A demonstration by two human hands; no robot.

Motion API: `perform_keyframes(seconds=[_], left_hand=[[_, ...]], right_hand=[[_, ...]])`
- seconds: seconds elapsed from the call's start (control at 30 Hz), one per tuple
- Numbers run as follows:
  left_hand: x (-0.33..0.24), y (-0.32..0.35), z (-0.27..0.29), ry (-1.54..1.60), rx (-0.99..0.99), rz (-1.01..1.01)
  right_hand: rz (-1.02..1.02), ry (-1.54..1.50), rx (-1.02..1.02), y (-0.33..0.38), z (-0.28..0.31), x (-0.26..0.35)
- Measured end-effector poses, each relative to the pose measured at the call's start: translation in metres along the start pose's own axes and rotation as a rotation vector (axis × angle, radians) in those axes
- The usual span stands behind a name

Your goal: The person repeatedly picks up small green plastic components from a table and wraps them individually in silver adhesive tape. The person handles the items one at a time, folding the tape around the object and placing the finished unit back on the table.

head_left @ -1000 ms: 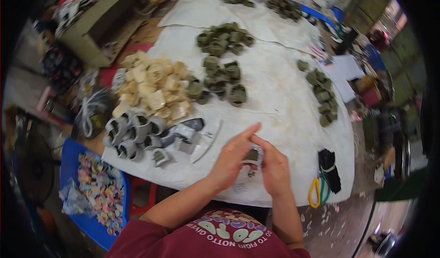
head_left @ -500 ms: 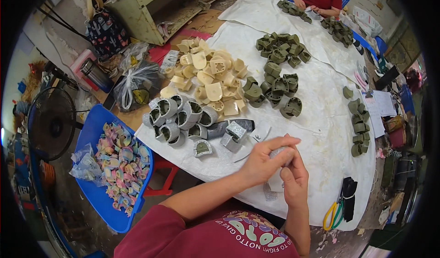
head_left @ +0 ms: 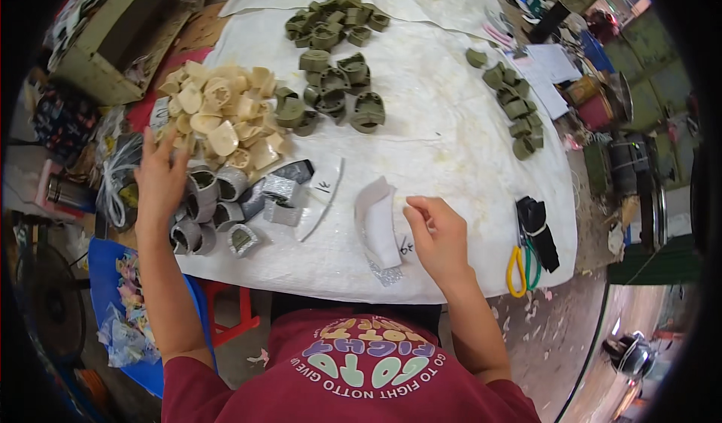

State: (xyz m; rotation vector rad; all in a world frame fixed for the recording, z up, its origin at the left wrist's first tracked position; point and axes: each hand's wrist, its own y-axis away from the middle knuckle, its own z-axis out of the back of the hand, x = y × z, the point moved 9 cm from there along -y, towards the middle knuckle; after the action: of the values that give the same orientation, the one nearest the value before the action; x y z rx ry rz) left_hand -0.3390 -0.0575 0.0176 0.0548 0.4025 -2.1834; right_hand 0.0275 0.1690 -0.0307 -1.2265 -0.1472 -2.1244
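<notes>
My left hand (head_left: 160, 178), fingers spread, reaches over the far left of the table between silver-glitter-covered hollow pieces (head_left: 201, 194) and a heap of cream U-shaped moulded pieces (head_left: 222, 139). Nothing shows in its grip. My right hand (head_left: 442, 236) is raised over the cloth with thumb and fingers drawn together; whatever they pinch, if anything, is hidden. Left of it lie curved white strips (head_left: 378, 227) with glittery silver material at the lower end. A curved white piece with a handwritten mark (head_left: 322, 200) rests beside more silver-covered pieces (head_left: 281, 211) and a dark strip (head_left: 295, 170).
Olive hollow pieces (head_left: 331, 88) stand in clusters further back, and another row (head_left: 519, 111) lines the right side. Scissors with yellow and green handles (head_left: 516, 271) lie by a black bundle (head_left: 535, 231). A blue basket (head_left: 103, 272) stands below the left table edge.
My hands, earlier together around a silver-covered piece, have parted. The left has gone out to the silver pieces; the right stays near the strips. The view has shifted.
</notes>
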Motion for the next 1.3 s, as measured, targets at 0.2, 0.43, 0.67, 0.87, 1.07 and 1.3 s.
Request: perform_keyframes(seconds=[0.2,0.43,0.67,0.87,1.07,1.3], left_hand=[[-0.086,0.043,-0.006,0.953,0.138,0.044],[-0.202,0.119,-0.072,0.678,0.493,-0.206],[-0.170,0.099,-0.101,1.019,0.467,-0.007],[-0.120,0.064,-0.028,1.378,0.227,0.258],[-0.197,0.109,-0.053,1.252,0.342,0.062],[-0.267,0.132,-0.016,0.938,0.351,-0.437]], right_hand=[[-0.031,0.050,0.257,-0.004,-0.027,0.031],[-0.033,0.106,0.377,0.017,-0.046,0.023],[0.115,0.094,0.311,0.029,-0.039,0.016],[0.154,0.073,0.187,0.033,-0.025,0.017],[0.000,-0.243,0.010,0.017,-0.004,0.029],[-0.291,-0.554,0.115,-0.006,-0.006,0.010]])
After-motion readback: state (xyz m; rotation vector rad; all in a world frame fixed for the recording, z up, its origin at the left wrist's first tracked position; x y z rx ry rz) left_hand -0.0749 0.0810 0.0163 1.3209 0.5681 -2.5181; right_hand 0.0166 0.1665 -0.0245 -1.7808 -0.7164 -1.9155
